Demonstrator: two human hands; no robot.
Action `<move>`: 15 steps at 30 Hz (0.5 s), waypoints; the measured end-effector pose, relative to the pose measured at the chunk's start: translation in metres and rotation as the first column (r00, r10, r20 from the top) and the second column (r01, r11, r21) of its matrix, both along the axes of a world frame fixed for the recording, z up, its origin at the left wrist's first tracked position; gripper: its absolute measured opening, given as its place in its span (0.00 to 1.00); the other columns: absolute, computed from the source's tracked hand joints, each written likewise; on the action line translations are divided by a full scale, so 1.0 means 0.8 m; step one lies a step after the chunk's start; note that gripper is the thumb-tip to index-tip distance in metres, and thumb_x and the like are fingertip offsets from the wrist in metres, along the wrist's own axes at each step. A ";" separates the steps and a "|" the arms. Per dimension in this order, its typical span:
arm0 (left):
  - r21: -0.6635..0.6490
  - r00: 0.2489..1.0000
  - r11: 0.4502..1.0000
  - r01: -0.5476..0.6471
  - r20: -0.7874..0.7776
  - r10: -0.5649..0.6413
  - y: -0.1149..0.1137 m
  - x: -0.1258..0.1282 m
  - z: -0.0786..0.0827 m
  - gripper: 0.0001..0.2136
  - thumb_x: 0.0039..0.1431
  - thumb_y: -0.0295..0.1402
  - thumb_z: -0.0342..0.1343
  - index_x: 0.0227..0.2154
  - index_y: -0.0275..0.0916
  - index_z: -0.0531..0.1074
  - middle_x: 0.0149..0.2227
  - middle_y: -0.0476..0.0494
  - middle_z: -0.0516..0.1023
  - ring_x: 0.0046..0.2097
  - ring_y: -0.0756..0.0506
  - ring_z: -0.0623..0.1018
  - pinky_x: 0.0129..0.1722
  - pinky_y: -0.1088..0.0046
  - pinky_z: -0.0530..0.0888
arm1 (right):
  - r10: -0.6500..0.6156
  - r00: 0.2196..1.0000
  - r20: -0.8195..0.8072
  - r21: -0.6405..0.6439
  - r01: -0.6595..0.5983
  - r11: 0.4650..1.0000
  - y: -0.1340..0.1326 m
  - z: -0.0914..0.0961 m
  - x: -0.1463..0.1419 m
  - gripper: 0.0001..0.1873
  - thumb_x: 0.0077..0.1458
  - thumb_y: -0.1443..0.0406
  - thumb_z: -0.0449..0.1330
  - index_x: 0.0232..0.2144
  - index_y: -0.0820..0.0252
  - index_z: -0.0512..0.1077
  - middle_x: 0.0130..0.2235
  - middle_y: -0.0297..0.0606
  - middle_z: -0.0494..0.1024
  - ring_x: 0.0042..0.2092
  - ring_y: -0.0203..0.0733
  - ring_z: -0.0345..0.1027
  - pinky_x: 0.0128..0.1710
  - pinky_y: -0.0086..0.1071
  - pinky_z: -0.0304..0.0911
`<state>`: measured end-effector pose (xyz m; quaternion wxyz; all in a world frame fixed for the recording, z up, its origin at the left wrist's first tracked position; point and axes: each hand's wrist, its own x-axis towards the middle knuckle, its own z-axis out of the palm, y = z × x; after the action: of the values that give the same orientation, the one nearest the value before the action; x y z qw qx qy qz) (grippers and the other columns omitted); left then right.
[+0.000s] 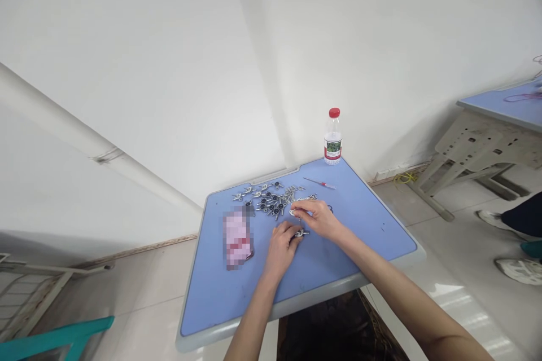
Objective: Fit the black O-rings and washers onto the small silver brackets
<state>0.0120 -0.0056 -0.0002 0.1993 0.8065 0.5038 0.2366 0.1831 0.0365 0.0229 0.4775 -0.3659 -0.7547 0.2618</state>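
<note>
My left hand [280, 249] rests on the blue desktop [220, 304], its fingertips on a small metal wing bolt [302, 232]. My right hand [318, 219] reaches in from the right, with a small silver metal part [293, 212] pinched at its fingertips. The two hands are close together but apart. Just beyond them lies a scattered pile of metal fittings with black rubber rings [271, 201]. A pixelated pink packet [237, 238] lies left of my hands. A thin red-handled screwdriver [319, 183] lies beyond my right hand.
A water bottle with a red cap [333, 136] stands at the desk's far edge, by the white wall. Another desk [499, 102] stands at the right, beside a person's white shoes [519, 271]. A teal chair frame [55, 339] shows at lower left.
</note>
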 end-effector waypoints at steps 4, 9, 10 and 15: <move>0.016 1.000 1.000 0.001 -0.003 -0.001 -0.001 0.000 -0.001 0.11 0.59 0.24 0.56 0.44 0.42 0.75 0.40 0.44 0.75 0.44 0.42 0.74 0.44 0.63 0.67 | -0.079 0.997 0.008 0.041 0.078 0.996 0.000 -0.005 -0.003 0.07 0.61 0.65 0.57 0.38 0.54 0.75 0.35 0.36 0.81 0.36 0.40 0.74 0.38 0.31 0.65; 0.020 1.000 1.000 -0.004 0.004 0.004 -0.001 -0.001 -0.003 0.11 0.59 0.24 0.56 0.43 0.41 0.75 0.39 0.44 0.75 0.44 0.42 0.73 0.44 0.62 0.67 | -0.146 0.989 0.023 0.077 0.144 0.987 -0.002 -0.005 -0.006 0.05 0.60 0.64 0.58 0.36 0.55 0.75 0.31 0.34 0.79 0.32 0.39 0.72 0.37 0.31 0.64; 0.018 1.000 1.000 -0.003 0.011 0.003 0.000 -0.001 -0.003 0.11 0.59 0.24 0.56 0.43 0.41 0.75 0.40 0.44 0.75 0.44 0.42 0.73 0.44 0.62 0.67 | -0.163 0.986 0.028 0.078 0.161 0.984 -0.002 -0.005 -0.006 0.05 0.60 0.64 0.58 0.35 0.55 0.75 0.29 0.34 0.78 0.31 0.38 0.71 0.35 0.30 0.64; -0.022 0.999 1.000 0.013 0.049 -0.012 0.002 -0.002 0.001 0.10 0.59 0.25 0.56 0.43 0.42 0.75 0.39 0.45 0.75 0.44 0.43 0.74 0.44 0.63 0.67 | -0.181 0.982 0.043 -0.013 0.182 0.983 -0.001 -0.005 0.001 0.07 0.60 0.61 0.58 0.36 0.55 0.74 0.27 0.32 0.76 0.28 0.38 0.69 0.30 0.30 0.62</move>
<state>0.0101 -0.0043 0.0003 0.2221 0.8013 0.4962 0.2495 0.1835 0.0356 0.0189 0.4804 -0.4426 -0.7258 0.2157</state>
